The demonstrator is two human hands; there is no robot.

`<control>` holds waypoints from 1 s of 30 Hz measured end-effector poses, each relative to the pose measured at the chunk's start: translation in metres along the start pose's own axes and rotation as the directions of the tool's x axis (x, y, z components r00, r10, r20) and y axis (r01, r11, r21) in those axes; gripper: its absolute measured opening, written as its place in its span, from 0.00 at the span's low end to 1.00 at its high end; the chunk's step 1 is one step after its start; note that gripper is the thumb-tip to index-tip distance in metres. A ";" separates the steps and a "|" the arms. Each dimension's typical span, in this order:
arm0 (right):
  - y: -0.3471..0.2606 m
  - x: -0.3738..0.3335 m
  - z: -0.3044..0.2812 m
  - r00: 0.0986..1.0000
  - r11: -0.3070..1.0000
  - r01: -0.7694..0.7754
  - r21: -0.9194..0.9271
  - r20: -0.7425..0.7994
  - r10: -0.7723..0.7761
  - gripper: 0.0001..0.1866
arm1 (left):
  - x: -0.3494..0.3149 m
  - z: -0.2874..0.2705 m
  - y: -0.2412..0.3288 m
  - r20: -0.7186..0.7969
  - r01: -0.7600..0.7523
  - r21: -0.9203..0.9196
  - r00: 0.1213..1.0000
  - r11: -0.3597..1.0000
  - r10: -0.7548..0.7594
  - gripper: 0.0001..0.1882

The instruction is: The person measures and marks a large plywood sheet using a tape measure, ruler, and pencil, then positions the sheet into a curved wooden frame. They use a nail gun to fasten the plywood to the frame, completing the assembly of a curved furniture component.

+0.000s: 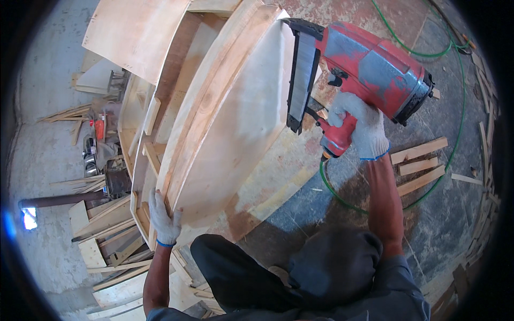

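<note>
My right hand (pixel 361 125), in a white knit glove with a blue cuff, is wrapped around the grip of a worn red and grey pneumatic nail gun (pixel 369 64). The gun's long magazine slants down along the near side, and its nose meets the far end of a curved wooden frame (pixel 214 101). Pale plywood faces the frame, with solid strips along its edge. At the frame's near end, my left hand (pixel 165 222), gloved the same way, holds the edge between thumb and fingers.
A green air hose (pixel 461 107) loops over the floor on the right. Short wood offcuts (pixel 420 166) lie beside my right forearm. Scrap wood (pixel 115 246) and loose clutter (pixel 101 134) are heaped on the left. A plywood panel (pixel 139 37) juts out at the far left of the frame.
</note>
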State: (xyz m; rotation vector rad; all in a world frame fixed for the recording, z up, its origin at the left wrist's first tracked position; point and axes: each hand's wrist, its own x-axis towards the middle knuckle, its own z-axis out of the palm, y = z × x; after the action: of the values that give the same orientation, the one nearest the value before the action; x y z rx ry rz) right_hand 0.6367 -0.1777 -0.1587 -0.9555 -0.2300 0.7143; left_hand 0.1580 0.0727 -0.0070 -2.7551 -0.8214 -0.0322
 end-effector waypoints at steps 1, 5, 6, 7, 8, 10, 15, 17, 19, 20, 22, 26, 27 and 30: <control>0.007 0.001 -0.002 1.000 1.000 -0.023 0.012 0.011 0.023 0.13 | -0.003 0.000 0.001 0.008 0.012 -0.003 1.000 1.000 -0.012 0.45; 0.020 -0.008 -0.002 0.997 1.000 0.004 0.009 0.071 -0.005 0.13 | -0.003 -0.001 0.003 0.019 0.031 0.006 0.999 1.000 -0.031 0.45; 0.015 -0.016 -0.001 0.995 0.999 0.037 -0.014 0.089 -0.036 0.13 | 0.003 -0.003 0.004 0.014 0.019 0.009 1.000 1.000 -0.019 0.45; 0.018 -0.024 0.000 0.992 0.998 0.060 -0.032 0.116 -0.056 0.13 | 0.002 -0.002 0.004 0.010 0.018 0.005 1.000 1.000 -0.019 0.45; 0.021 -0.032 0.002 0.993 0.996 0.054 -0.077 0.112 -0.046 0.13 | 0.001 -0.002 0.004 0.007 0.017 0.001 1.000 1.000 -0.017 0.45; 0.021 -0.046 0.012 0.995 0.995 0.011 -0.098 0.098 -0.001 0.12 | 0.001 -0.002 0.005 0.008 0.024 -0.013 1.000 1.000 -0.024 0.45; 0.027 -0.062 0.024 0.971 0.982 -0.181 0.058 0.169 0.169 0.07 | -0.002 0.000 0.003 0.023 0.022 0.019 0.999 1.000 -0.023 0.45; 0.027 -0.063 0.025 0.943 0.982 -0.182 0.040 0.290 0.163 0.08 | -0.002 0.001 0.003 0.013 0.019 0.013 1.000 1.000 -0.019 0.45; 0.027 -0.066 0.024 0.885 0.962 -0.273 0.011 0.394 0.246 0.13 | -0.002 0.001 0.002 0.007 0.015 0.002 1.000 1.000 -0.015 0.45; 0.029 -0.067 0.024 0.895 0.981 -0.179 -0.071 0.402 0.193 0.13 | -0.002 0.002 0.001 0.006 0.013 -0.005 1.000 1.000 -0.013 0.46; 0.034 -0.067 0.025 0.902 0.984 -0.026 -0.174 0.420 0.098 0.13 | -0.001 0.001 0.001 0.005 0.016 -0.010 1.000 1.000 -0.016 0.46; 0.038 -0.070 0.030 0.917 0.995 -0.011 -0.104 0.395 0.051 0.14 | -0.003 0.003 0.002 -0.004 0.028 -0.022 1.000 0.999 -0.028 0.47; 0.034 -0.071 0.033 0.919 0.994 -0.078 -0.076 0.380 0.102 0.14 | -0.004 0.004 0.001 -0.007 0.028 -0.030 1.000 0.999 -0.028 0.47; 0.034 -0.068 0.033 0.895 0.972 -0.231 -0.049 0.381 0.232 0.15 | -0.006 0.004 0.001 -0.010 0.037 -0.019 0.999 0.999 -0.037 0.46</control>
State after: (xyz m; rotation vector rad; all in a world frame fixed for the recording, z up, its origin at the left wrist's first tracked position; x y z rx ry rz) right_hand 0.5542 -0.1876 -0.1585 -0.8456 -0.4674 1.1239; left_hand 0.1531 0.0702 -0.0119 -2.7549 -0.8740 -0.0612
